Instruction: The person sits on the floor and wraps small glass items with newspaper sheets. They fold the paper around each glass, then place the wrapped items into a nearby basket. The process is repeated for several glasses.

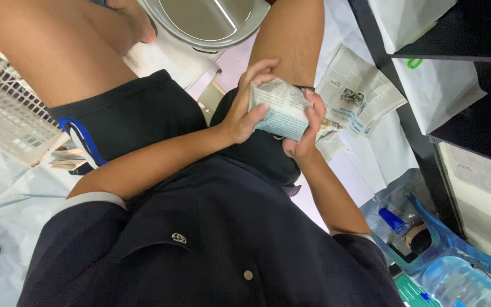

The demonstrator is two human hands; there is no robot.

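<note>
Our left hand (244,111) curls around the left end of a newspaper-wrapped bundle (281,108), thumb on top and fingers pressed against its near face. Our right hand (309,128) clasps the opposite end, fingers wrapped over the far edge. Both hands are closed on the bundle, holding it in the air above our lap, between our knees.

The bundle looks light and soft on the outside; the paper would crumple or tear under a hard squeeze, and we cannot tell what is inside, so it may be fragile. A hold at the two ends, as now, seems the safest. Its long axis runs from upper left to lower right in the view, and a twisted tail of paper sticks out at the lower right end, past our right hand.

Beyond the hands, a loose newspaper sheet (356,94) lies on the pale floor covering to the right. A round metal basin (206,25) sits ahead between our legs. A white plastic basket (7,111) stands at the left. At lower right is a blue stool (436,239) and a clear plastic bottle (458,284).
</note>
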